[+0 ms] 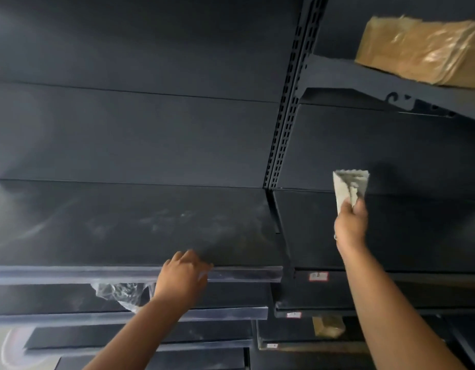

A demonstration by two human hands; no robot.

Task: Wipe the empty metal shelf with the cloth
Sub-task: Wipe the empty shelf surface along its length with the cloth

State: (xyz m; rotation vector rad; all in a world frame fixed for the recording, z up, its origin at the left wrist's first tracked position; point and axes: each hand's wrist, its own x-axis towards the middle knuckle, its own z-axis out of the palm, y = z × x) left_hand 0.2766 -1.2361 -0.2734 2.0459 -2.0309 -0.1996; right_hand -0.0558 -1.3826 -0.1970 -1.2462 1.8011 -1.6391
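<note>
The left hand (181, 273) is rested on the front edge of the shelf (124, 225), fingers loosely bent, nothing gripped. The cloth (349, 188) is pinched by the right hand (351, 225), sticking up above it, right of the upright (284, 116).

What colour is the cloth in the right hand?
Pale grey, slightly mottled; the cloth shows clearly in the head view, gripped by the right hand.

A dark slotted upright (287, 102) is running up between dim, matte back panels (137, 129). Right of it, an upper shelf (364, 76) is carrying a plastic-wrapped brown package (423, 49), with light glinting off the wrap. Below and left of the upright, a crumpled clear bag (118, 292) is showing; below right, a small brown box (328, 327) is sitting.
</note>
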